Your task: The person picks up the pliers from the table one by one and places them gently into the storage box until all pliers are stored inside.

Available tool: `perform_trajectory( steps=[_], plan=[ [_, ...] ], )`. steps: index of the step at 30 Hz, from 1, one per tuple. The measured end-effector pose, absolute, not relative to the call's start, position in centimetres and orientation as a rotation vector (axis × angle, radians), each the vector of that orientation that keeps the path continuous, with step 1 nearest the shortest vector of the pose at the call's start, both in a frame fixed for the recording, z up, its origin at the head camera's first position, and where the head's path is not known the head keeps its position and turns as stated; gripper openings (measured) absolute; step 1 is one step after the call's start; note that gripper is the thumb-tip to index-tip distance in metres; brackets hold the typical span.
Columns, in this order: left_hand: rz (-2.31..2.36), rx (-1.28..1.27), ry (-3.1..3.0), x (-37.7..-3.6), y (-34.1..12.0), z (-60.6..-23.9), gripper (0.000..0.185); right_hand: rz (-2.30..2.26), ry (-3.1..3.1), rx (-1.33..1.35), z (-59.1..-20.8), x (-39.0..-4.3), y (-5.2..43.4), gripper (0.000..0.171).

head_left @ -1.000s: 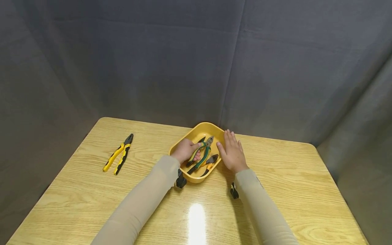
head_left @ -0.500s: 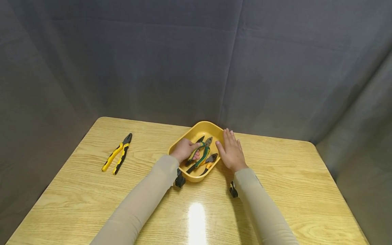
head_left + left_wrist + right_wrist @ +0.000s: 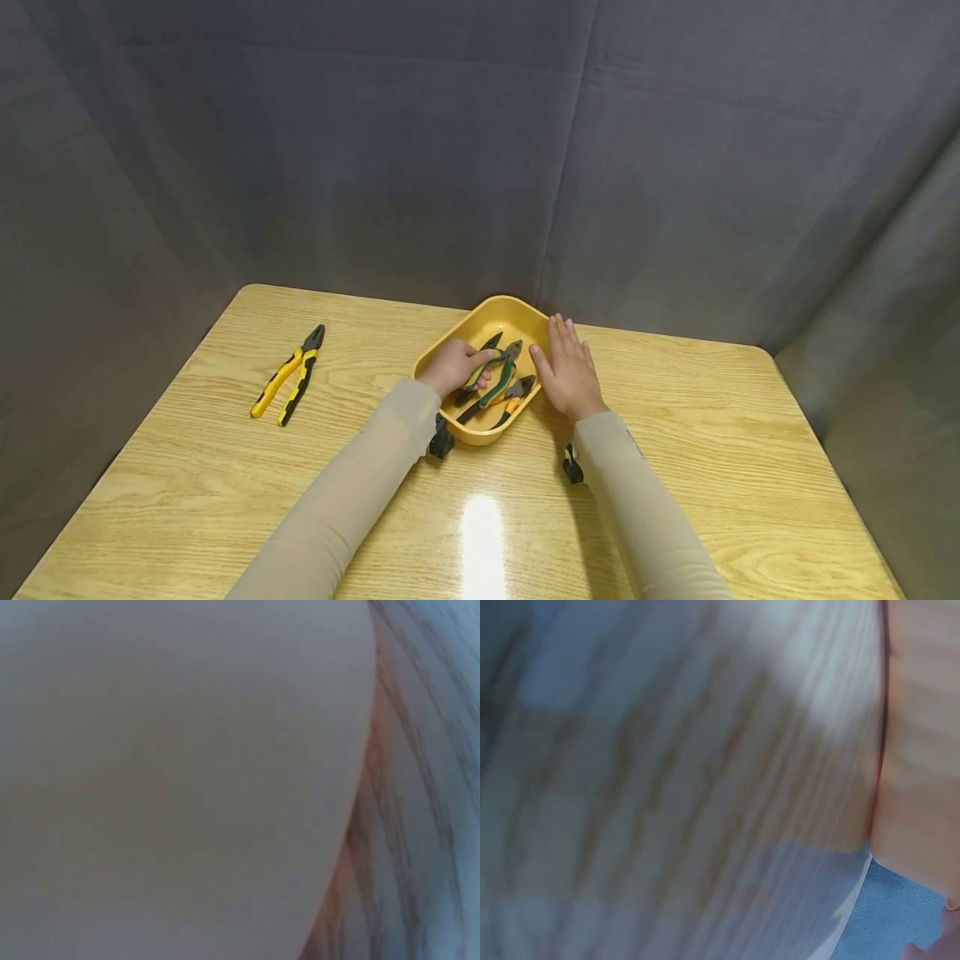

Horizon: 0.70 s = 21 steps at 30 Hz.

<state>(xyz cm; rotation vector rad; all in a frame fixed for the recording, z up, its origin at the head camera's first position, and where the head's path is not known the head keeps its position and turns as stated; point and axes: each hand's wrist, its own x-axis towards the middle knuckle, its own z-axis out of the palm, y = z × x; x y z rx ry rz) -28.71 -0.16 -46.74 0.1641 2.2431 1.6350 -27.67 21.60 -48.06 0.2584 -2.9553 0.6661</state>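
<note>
In the head view, a yellow plastic bin [image 3: 501, 310] stands near the table's far edge. My left hand [image 3: 453, 367] reaches into it from the left and grips one handle of green-and-yellow pliers [image 3: 498, 387], whose dark jaws point away from me. Beside these lie orange-and-black pliers [image 3: 519, 388] and another dark-tipped tool [image 3: 492, 340], partly hidden by the hand. My right hand [image 3: 572, 375] rests with straight fingers along the bin's right side. A blurred pale surface fills most of the left wrist view. In the right wrist view, the bin's wall [image 3: 919, 750] is at the right, with fingertips [image 3: 934, 949] below.
Yellow-and-black pliers [image 3: 294, 375] lie on the left part of the wooden table [image 3: 712, 433], handles spread toward me. A grey curtain [image 3: 375, 167] hangs right behind the table's far edge. Small black devices [image 3: 441, 440] sit under both wrists.
The green-and-yellow pliers have turned slightly in my left hand, their jaws now a little lower. My right hand stays against the bin, and the bin has not visibly moved.
</note>
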Motion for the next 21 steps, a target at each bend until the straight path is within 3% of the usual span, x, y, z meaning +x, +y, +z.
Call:
perform_trajectory(
  steps=[21],
  plan=[
    [1.302, 0.32, 2.676, -29.42, -0.18, -47.59, 0.046, 0.686, -2.953, 0.273, -48.25, -27.65, 21.65, 0.071]
  ],
)
